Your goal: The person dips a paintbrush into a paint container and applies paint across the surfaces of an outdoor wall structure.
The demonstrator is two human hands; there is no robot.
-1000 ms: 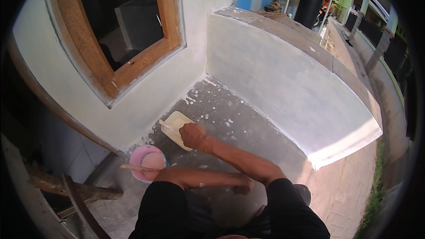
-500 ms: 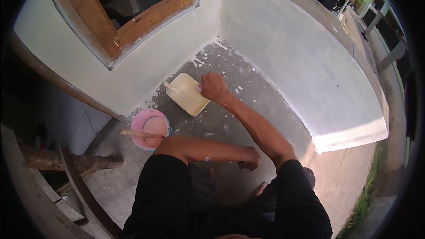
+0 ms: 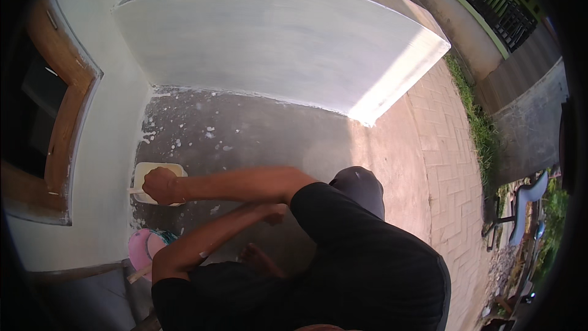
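My right hand [image 3: 160,186] is closed over the pale, shallow paint tray [image 3: 158,167] on the floor beside the wall. It hides most of the tray's inside, and what it grips, if anything, is hidden. A pale handle-like end [image 3: 135,190] sticks out past the tray's left edge. My left hand [image 3: 274,213] hangs with curled fingers below my right forearm; nothing in it can be made out. Near my left elbow stands a pink-lined bucket [image 3: 140,246], partly covered by the arm, with a wooden stick [image 3: 139,274] leaning out of it.
A low whitish wall [image 3: 263,37] runs across the far side and meets the wall with a wooden-framed window [image 3: 61,147] at the left. White paint spots dot the grey floor [image 3: 245,122]. Paving [image 3: 441,165] and a grass strip [image 3: 478,122] lie at the right.
The view has swung to the right, so the tray, bucket and window appear farther left. My right hand has moved from the tray's edge to over its middle. My left hand stays low.
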